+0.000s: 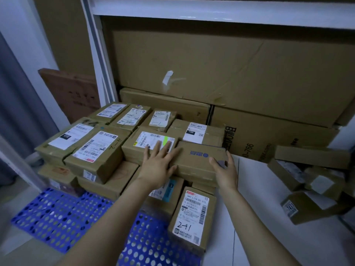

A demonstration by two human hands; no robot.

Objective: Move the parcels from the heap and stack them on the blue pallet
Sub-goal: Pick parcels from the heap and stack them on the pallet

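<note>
Cardboard fills the back of the view: one very large flat carton [211,60] leans upright against the wall, with long flat cartons [269,131] standing on edge below it. Next in size, the blue pallet [57,217], a perforated plastic grid, lies on the floor at lower left, its near part bare. On its far part sits the stack of parcels [92,150], brown boxes packed side by side in at least two layers, most with white shipping labels facing up. To the right, on the pale floor [249,227], the heap [311,181] of loose parcels lies jumbled, well apart from the stack. At the near right corner of the pallet a box marked 241 [192,214] rests on the lower layer.

The plain parcel [194,160], printed with a blue stamp, lies on the top layer at the stack's right end, just beside a green-striped label box [146,143]. The left hand [157,166] lies flat with fingers spread and straight, its grip apart, fingertips on the green-striped label box and thumb against the plain parcel's near left edge. The right hand [224,173] has its grip clamped on the plain parcel's right end, thumb on top, fingers round the far side.
</note>
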